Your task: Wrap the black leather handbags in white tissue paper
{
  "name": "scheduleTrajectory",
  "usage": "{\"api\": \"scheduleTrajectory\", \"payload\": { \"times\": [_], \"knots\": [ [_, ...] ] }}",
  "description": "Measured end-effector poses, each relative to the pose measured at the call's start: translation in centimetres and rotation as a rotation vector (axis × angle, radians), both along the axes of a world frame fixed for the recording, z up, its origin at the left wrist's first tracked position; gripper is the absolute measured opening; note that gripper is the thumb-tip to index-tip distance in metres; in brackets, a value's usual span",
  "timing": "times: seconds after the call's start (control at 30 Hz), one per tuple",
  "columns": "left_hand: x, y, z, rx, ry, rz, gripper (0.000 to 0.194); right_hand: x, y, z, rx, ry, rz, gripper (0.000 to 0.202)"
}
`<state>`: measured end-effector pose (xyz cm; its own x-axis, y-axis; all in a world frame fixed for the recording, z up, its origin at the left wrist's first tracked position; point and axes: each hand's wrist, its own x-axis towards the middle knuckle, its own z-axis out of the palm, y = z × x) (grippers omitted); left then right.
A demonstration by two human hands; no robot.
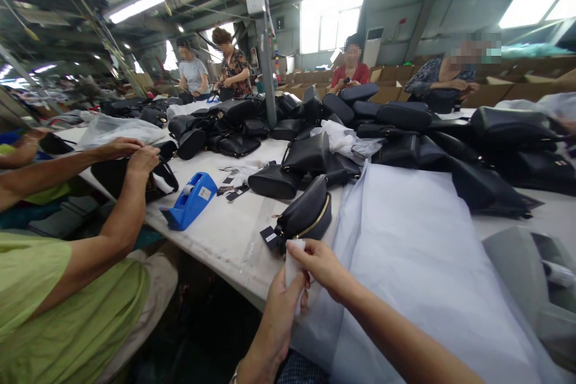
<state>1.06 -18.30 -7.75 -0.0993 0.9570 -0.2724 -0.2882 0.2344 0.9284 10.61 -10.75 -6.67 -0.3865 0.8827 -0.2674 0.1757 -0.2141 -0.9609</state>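
Observation:
Near the table's front edge, my left hand (284,300) is closed around a small folded piece of white tissue paper (294,270). The fingers of my right hand (317,261) pinch the upper end of the same piece. Just beyond my hands lies a small black bag (310,213) with a gold zipper along its curved side. A black hang tag (270,237) rests at the bag's left end. To the right, a stack of large white tissue sheets (405,234) spreads over the table, partly under my right forearm.
A blue tape dispenser (191,201) stands at left, beside a co-worker in a green shirt (67,300) handling a black bag. Piled black bags (238,126) cross the table. A metal post (266,60) rises behind. A grey machine (531,282) sits at right. More people work opposite.

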Motion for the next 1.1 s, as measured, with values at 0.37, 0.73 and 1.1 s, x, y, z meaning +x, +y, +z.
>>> {"api": "scheduleTrajectory", "payload": {
  "times": [0.37, 0.73, 1.1],
  "knots": [
    [0.2, -0.2, 0.5, 0.008, -0.157, 0.043, 0.034, 4.2, -5.0, 0.9, 0.266, -0.213, -0.004, 0.037],
    [0.9, -0.1, 0.0, -0.05, -0.083, 0.069, 0.039, 3.0, -7.1, -1.3, 0.094, -0.039, 0.024, 0.018],
    [-0.5, -3.5, 0.6, -0.108, -0.152, 0.01, 0.035, 2.9, -7.3, -0.1, 0.103, -0.054, 0.086, 0.022]
  ]
}}
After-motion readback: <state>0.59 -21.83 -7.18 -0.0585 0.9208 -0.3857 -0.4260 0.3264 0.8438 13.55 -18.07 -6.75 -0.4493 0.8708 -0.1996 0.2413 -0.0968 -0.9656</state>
